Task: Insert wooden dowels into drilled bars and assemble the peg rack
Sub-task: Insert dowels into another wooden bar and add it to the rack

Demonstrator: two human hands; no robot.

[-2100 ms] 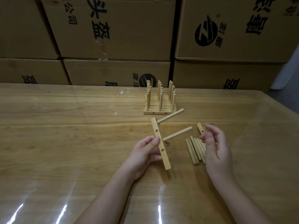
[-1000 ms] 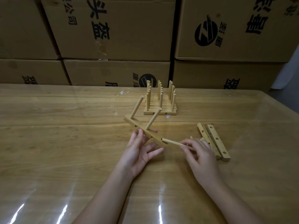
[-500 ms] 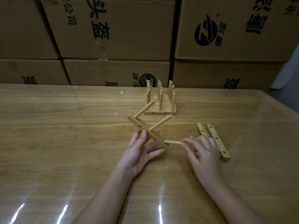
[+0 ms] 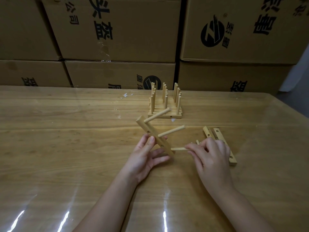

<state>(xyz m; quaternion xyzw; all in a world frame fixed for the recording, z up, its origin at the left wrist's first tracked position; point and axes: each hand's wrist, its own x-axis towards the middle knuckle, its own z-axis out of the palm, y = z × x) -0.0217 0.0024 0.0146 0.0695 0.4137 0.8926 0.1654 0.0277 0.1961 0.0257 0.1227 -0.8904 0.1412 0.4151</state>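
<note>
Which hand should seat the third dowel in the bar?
Right. The right hand pinches the dowel, its tip at the lower end of the bar; the left hand is busy holding the bar.

One held drilled bar (image 4: pixel 155 138) carrying three dowels (image 4: pixel 171 131), two loose drilled bars (image 4: pixel 207 132) lying on one desk (image 4: pixel 66 131), one finished peg rack (image 4: pixel 167 116) with three rows of pegs, six cardboard boxes (image 4: pixel 117 30), one left hand (image 4: pixel 145 158), one right hand (image 4: pixel 212 158)

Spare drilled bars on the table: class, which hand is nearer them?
Right. The right hand, pinching a dowel, partly covers the spare bars; the left hand holds another bar to their left.
</note>
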